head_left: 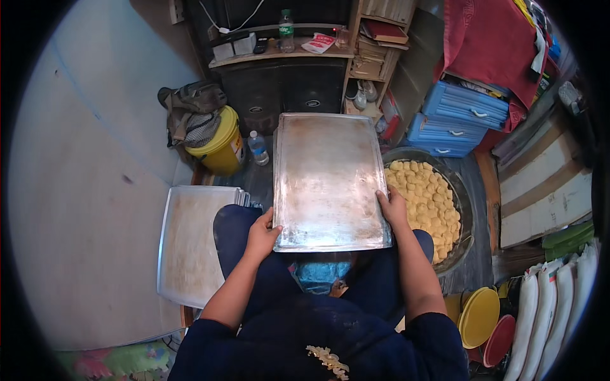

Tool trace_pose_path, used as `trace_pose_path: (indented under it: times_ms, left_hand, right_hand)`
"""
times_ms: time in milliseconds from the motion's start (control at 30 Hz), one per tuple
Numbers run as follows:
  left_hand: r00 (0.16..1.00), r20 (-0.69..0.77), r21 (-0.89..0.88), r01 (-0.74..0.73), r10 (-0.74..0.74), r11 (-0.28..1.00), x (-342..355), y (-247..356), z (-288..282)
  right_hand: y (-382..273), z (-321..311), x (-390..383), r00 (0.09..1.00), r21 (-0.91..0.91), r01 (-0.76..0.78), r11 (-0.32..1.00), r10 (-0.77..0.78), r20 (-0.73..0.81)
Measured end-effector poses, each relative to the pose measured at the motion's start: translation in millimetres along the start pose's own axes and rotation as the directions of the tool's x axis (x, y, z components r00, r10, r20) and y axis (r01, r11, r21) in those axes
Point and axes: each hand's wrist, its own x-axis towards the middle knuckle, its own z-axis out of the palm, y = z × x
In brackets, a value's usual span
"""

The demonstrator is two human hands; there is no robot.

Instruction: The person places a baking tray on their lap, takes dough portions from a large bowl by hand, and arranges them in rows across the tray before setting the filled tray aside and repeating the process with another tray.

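Observation:
A flat metal baking tray (pixel 330 184), with a worn, browned surface, spans the space in front of me above my knees. My left hand (pixel 262 236) grips its near left edge, thumb over the rim. On its right edge, my right hand (pixel 392 206) is closed with the fingers partly hidden underneath. More rims show along the tray's left side, so it may be several trays stacked. To the right, a wide round basin (pixel 467 238) holds many yellowish dough balls (pixel 427 197). A stack of similar trays (pixel 190 247) lies by my left knee.
Ahead stand a yellow bucket (pixel 223 149) with a bag on it, a water bottle (pixel 258 149) and a dark cabinet (pixel 279 95). Blue drawers (pixel 454 120) are beyond the basin. Full white sacks (pixel 546 317) and yellow lids (pixel 480 317) sit at the lower right. A pale wall closes the left.

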Motion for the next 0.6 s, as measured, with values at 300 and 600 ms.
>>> trace_pose_path:
  times_ms: [300, 600]
  left_hand:
    - [0.763, -0.157, 0.598, -0.433, 0.628, 0.675, 8.1, 134.6, 8.0]
    - [0.722, 0.017, 0.801, -0.424, 0.692, 0.422, 100.6, 133.7, 77.2]
  right_hand:
    - [-96.0, -56.1, 36.4, 0.826, -0.354, 0.501, 0.79, -0.558, -0.076]
    - [-208.5, 2.0, 66.1, 0.549, -0.636, 0.487, 0.599, -0.776, -0.31]
